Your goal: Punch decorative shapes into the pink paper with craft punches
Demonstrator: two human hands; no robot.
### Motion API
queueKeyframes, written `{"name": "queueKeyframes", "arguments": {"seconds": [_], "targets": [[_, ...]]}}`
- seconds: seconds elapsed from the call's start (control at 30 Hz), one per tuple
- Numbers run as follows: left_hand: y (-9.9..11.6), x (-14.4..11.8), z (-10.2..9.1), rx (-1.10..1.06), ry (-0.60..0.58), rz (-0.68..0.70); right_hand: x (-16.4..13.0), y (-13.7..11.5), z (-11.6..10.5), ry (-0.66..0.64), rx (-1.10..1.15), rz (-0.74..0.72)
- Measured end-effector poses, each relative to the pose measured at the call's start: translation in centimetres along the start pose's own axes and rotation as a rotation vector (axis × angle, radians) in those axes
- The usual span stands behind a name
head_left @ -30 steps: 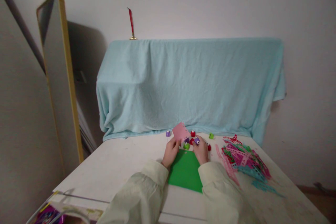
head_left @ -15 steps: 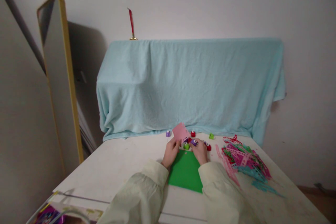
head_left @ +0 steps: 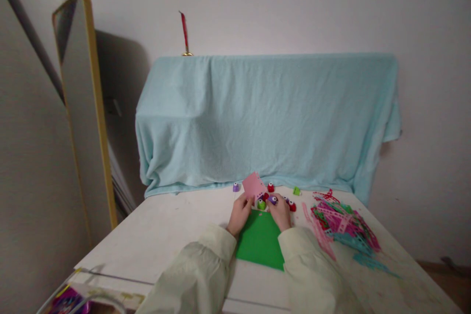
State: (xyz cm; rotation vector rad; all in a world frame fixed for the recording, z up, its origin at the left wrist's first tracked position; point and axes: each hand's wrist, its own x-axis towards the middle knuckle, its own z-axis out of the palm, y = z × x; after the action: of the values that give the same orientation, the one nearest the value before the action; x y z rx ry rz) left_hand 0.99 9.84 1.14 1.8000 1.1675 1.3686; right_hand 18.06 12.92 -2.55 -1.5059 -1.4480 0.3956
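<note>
My left hand (head_left: 240,213) holds a small pink paper square (head_left: 253,185) tilted up above the table. My right hand (head_left: 280,213) grips a small purple craft punch (head_left: 273,199) right beside the paper's lower edge. A green paper sheet (head_left: 260,240) lies flat under and between both hands. Several small punches sit close by: a green one (head_left: 261,204), a red one (head_left: 270,187), another red one (head_left: 292,205), a purple one (head_left: 235,187) and a light green one (head_left: 296,190).
A heap of pink, teal and red cut paper strips (head_left: 340,223) lies to the right on the white table (head_left: 154,240). A pale blue cloth (head_left: 265,117) covers something at the table's back. A gold-framed mirror (head_left: 79,103) leans at left.
My right hand has drawn the purple punch a little leftward, towards the pink paper. My left hand and the paper have stayed put.
</note>
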Motion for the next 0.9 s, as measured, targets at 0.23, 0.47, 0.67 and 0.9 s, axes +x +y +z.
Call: {"name": "queueKeyframes", "arguments": {"seconds": [0.23,0.47,0.67,0.9], "targets": [[0.0,0.0,0.0,-0.007,0.007,-0.013,-0.1,-1.1,-0.5,0.0,0.076,0.047],[-0.1,0.0,0.0,-0.005,-0.005,-0.019,-0.5,-2.6,-1.1,0.014,0.134,0.057],[-0.2,0.1,0.2,-0.018,-0.037,-0.017,-0.5,-2.4,-0.9,-0.001,0.115,0.024],[-0.3,-0.1,0.4,-0.028,-0.078,-0.008,-0.5,-2.0,-0.6,-0.045,0.076,0.031]]}}
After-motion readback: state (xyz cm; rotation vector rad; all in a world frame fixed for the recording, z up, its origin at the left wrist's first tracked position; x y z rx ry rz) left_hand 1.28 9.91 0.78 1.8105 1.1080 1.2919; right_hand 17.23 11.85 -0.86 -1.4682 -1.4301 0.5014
